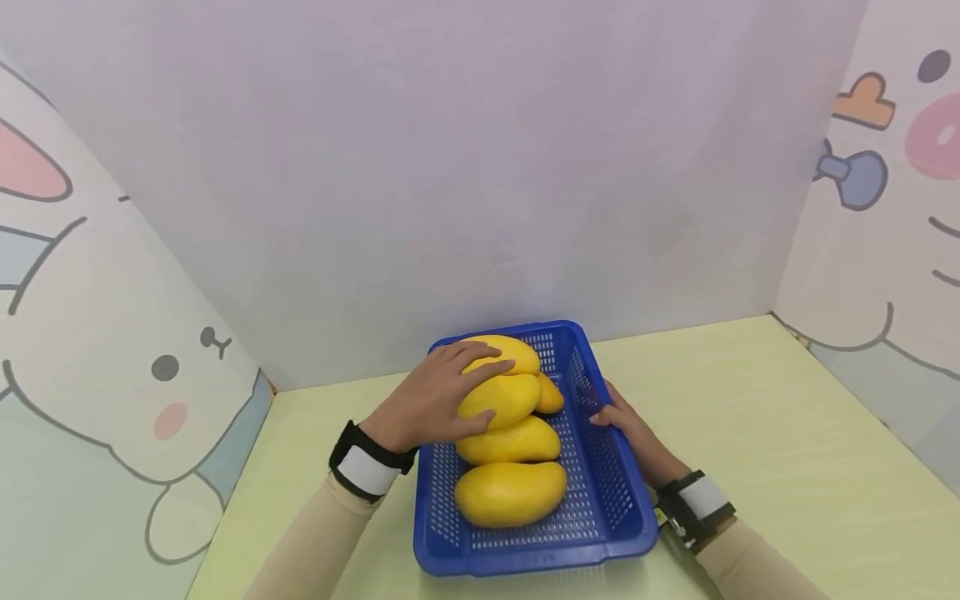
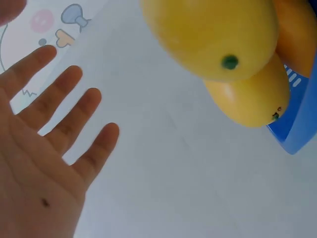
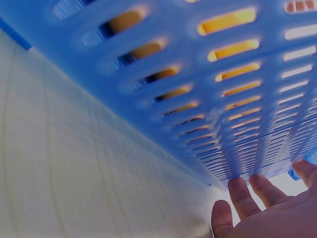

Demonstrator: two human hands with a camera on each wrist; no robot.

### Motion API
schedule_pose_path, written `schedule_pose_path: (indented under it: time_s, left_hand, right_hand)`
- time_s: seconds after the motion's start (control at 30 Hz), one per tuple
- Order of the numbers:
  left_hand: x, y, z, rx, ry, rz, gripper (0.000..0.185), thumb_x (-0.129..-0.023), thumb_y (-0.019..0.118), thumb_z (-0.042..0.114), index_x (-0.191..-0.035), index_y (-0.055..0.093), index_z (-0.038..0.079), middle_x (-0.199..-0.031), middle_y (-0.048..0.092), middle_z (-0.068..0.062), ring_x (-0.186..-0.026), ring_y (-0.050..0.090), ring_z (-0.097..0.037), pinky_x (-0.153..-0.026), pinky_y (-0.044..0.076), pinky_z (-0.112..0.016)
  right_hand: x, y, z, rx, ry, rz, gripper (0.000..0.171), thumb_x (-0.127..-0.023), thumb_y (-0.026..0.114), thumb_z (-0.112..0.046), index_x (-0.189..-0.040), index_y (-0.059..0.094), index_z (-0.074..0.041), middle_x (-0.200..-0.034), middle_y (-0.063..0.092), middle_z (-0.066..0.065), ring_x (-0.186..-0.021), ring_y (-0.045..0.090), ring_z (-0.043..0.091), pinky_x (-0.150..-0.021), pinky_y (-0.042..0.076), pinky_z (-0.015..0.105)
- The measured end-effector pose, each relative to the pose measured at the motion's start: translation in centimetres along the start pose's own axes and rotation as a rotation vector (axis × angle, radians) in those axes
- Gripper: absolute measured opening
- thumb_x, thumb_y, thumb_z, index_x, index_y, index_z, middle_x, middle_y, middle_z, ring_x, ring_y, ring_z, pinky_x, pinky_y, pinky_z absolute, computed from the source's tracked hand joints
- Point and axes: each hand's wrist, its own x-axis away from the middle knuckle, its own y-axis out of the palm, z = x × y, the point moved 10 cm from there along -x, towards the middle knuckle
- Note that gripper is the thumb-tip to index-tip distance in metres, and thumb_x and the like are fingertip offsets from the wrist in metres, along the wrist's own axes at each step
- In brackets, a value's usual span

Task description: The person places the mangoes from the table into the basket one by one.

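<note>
The left hand (image 1: 438,396) is resting released, fingers straight, over a mango (image 1: 501,399) while the right hand (image 1: 626,425), fingers straight, is steadying the blue basket (image 1: 611,492) from sliding.

Head cam looks fwd/down over blue basket (image 1: 607,492) of mangoes (image 1: 510,493). Left wrist cam, close, faces mangoes (image 2: 218,34) past the palm. Right wrist cam is right at basket's slotted wall (image 3: 198,89).

Staged booth, seemingly: cartoon-bunny panels (image 1: 112,350), green tabletop (image 1: 787,433).
</note>
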Motion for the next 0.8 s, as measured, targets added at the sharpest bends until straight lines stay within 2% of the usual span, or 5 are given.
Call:
schedule_pose_path:
  time_s: [0.13,0.23,0.5,0.67,0.8]
  left_hand:
    - [1.1,-1.4,0.2,-0.013,0.021,0.119,0.056,-0.092,0.065,0.036,-0.144,0.057,0.014,-0.138,0.058,-0.011,-0.126,0.053,-0.028,-0.104,0.044,-0.049]
    - [2.1,-2.1,-0.2,-0.015,0.003,0.17,0.057,-0.092,0.064,0.036,-0.144,0.057,0.013,-0.136,0.058,-0.011,-0.125,0.054,-0.029,-0.103,0.045,-0.049]
    - [5.1,-1.7,-1.9,0.024,-0.101,0.285,0.057,-0.096,0.06,0.043,-0.145,0.055,0.013,-0.135,0.059,-0.011,-0.122,0.056,-0.03,-0.101,0.047,-0.051]
    - [7.2,-0.8,-3.1,0.044,-0.214,0.346,0.057,-0.103,0.048,0.048,-0.148,0.052,0.013,-0.135,0.058,-0.014,-0.12,0.058,-0.031,-0.097,0.05,-0.05]
    - [8.9,0.5,-4.6,0.079,-0.369,0.357,0.052,-0.105,0.052,0.037,-0.148,0.051,0.009,-0.134,0.06,-0.015,-0.116,0.062,-0.03,-0.092,0.054,-0.048]
  right_hand:
    - [0.0,0.1,0.0,-0.003,0.001,-0.007,0.074,-0.097,0.037,-0.015,-0.162,0.003,-0.025,-0.152,0.021,0.033,-0.119,0.047,0.049,-0.091,0.052,0.059]
    - [0.0,0.2,-0.2,-0.011,-0.003,-0.016,0.073,-0.097,0.037,-0.014,-0.161,0.003,-0.025,-0.151,0.022,0.033,-0.119,0.047,0.05,-0.091,0.052,0.06]
    - [0.1,-0.3,-0.4,0.002,-0.011,-0.009,0.075,-0.097,0.036,-0.013,-0.162,0.0,-0.025,-0.152,0.02,0.033,-0.12,0.046,0.049,-0.091,0.052,0.057]
    - [0.2,-0.7,-0.5,0.015,-0.01,0.005,0.077,-0.096,0.038,-0.013,-0.162,0.001,-0.026,-0.152,0.02,0.034,-0.122,0.044,0.049,-0.092,0.051,0.055]
    - [0.3,-1.1,-0.5,0.018,-0.009,0.018,0.077,-0.096,0.038,-0.014,-0.162,0.001,-0.026,-0.152,0.02,0.033,-0.122,0.044,0.049,-0.092,0.051,0.055]
